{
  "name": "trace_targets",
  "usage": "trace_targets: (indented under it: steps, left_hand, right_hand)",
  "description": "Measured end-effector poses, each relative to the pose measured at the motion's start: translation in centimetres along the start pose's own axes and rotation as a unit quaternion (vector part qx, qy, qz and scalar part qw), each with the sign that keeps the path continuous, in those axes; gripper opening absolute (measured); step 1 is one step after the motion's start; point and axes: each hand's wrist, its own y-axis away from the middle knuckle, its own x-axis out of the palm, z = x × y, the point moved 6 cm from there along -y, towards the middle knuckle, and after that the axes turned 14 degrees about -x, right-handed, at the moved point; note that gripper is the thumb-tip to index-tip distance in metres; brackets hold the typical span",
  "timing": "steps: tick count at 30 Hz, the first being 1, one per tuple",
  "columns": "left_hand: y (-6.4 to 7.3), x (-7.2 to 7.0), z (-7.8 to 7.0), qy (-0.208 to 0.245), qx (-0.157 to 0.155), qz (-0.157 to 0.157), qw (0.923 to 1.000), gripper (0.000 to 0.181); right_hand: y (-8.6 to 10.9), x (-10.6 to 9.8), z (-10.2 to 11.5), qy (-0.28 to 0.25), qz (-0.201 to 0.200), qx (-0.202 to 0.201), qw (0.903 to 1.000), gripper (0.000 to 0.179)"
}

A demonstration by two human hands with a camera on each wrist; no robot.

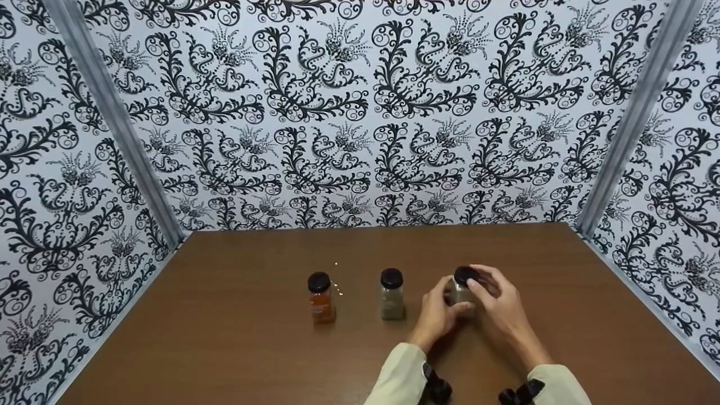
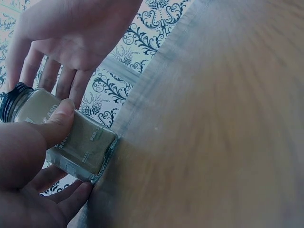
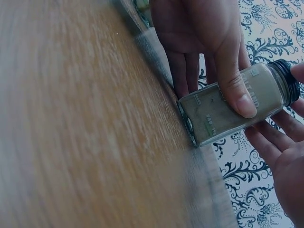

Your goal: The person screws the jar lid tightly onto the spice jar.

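Observation:
A square glass spice jar [image 1: 462, 293] of grey-brown powder stands on the brown table at the right, its black lid [image 1: 465, 274] on top. My left hand [image 1: 436, 316] grips the jar's body, the thumb laid across the printed glass in the left wrist view. At the lid, my right hand [image 1: 504, 308] pinches the black rim between thumb and fingers. In the right wrist view the jar [image 3: 263, 92] shows its base against the tabletop. Part of the body is hidden behind the left hand's fingers.
Left of the hands stands a second jar [image 1: 392, 298] with greenish-grey contents and a black lid. Farther left is a jar [image 1: 321, 304] of orange-red spice, small bright specks beside it. Patterned walls [image 1: 349, 140] enclose the wooden table [image 1: 253, 349] at the back and sides.

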Motion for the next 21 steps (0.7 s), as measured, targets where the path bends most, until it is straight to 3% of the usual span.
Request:
trace_targets:
  steps: [21]
  left_hand:
    - [-0.15, 0.25, 0.49, 0.005, -0.030, 0.021, 0.9993, 0.050]
  right_hand:
    - [0.11, 0.01, 0.17, -0.001, 0.002, -0.009, 1.0000, 0.035]
